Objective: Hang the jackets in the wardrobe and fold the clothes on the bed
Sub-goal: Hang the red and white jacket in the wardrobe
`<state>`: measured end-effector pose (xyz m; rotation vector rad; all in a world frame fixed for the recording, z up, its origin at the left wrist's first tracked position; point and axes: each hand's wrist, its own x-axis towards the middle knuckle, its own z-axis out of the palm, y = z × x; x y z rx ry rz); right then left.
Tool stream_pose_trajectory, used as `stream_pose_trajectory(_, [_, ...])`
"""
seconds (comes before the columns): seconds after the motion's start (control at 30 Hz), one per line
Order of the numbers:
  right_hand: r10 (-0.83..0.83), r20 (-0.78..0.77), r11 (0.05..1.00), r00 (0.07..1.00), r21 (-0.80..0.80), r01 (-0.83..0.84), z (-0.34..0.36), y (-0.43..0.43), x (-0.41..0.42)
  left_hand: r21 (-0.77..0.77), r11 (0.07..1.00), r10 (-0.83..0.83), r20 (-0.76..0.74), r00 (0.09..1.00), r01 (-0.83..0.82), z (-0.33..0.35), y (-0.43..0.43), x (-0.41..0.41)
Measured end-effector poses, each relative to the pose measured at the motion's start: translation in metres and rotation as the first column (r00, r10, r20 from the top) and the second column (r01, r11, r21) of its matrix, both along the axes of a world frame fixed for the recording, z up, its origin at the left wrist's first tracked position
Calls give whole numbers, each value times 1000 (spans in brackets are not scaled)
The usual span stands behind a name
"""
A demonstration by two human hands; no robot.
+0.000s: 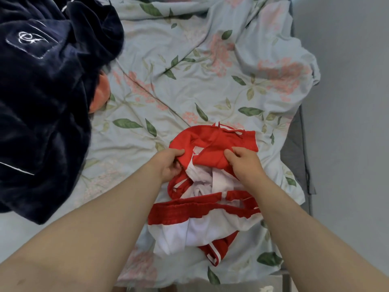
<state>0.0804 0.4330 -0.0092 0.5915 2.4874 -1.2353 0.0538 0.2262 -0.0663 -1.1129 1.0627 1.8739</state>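
Red shorts (212, 144) with a white lining and white side stripes lie crumpled on the floral bed sheet (189, 70), partly turned inside out. My left hand (171, 164) pinches the red fabric at its left side. Opposite it, my right hand (244, 163) grips the fabric on the right. The red waistband (189, 209) lies nearest me, with white lining bulging out below it. A dark navy fleece jacket (42, 91) with a white embroidered patch lies heaped at the left.
A peach-coloured item (101, 95) peeks out from under the navy jacket. The bed's grey edge (294, 148) runs along the right, with a pale wall beyond it. Wrinkled sheet stretches beyond the shorts.
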Motion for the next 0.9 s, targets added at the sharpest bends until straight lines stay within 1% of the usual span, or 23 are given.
stream_pose_trajectory(0.03, [-35, -27, 998, 999, -45, 34, 14, 1, 6, -19, 999, -45, -73, 996, 43, 11, -1, 0])
stream_pose_trajectory(0.07, [-67, -66, 996, 996, -58, 63, 22, 2, 11, -39, 998, -48, -142, 989, 43, 18, -3, 1])
stream_pose_trajectory(0.17, [-79, -158, 997, 984, -32, 75, 56, -3, 20, -108, 994, -27, -313, 949, -7, 51, -15, 1])
stream_pose_trajectory(0.2, [-100, -203, 994, 974, -59, 90, 83, -6, 19, -107, 994, -29, -365, 931, -11, 77, -20, -2])
stream_pose_trajectory(0.23, [-116, -216, 991, 970, -94, 97, 105, -10, 16, -120, 993, -63, -404, 913, 16, 100, -24, -6])
stream_pose_trajectory(0.27, [-119, -207, 988, 971, -117, 96, 113, -15, 15, -118, 993, -79, -421, 904, 31, 107, -27, -5])
stream_pose_trajectory(0.3, [-113, -222, 988, 968, -130, 85, 130, -20, 11, -154, 986, -122, -457, 881, 57, 124, -31, -8])
stream_pose_trajectory(0.37, [-145, -275, 982, 951, -153, 106, 168, -30, 5, -224, 970, -202, -522, 829, 95, 165, -37, -16])
stream_pose_trajectory(0.43, [-205, -343, 970, 917, -197, 143, 206, -42, -1, -275, 955, -263, -597, 758, 115, 207, -44, -28])
stream_pose_trajectory(0.57, [-238, -463, 957, 854, -264, 124, 284, -67, -14, -281, 954, -277, -711, 647, 100, 290, -63, -48])
stream_pose_trajectory(0.67, [-253, -542, 948, 801, -303, 95, 347, -89, -20, -240, 968, -240, -790, 564, 76, 354, -79, -52])
stream_pose_trajectory(0.8, [-257, -628, 945, 734, -323, 55, 431, -122, -22, -188, 982, -182, -865, 468, 34, 444, -101, -48])
stream_pose_trajectory(0.9, [-246, -689, 949, 681, -315, 24, 491, -149, -21, -165, 986, -144, -914, 379, -23, 507, -121, -44])
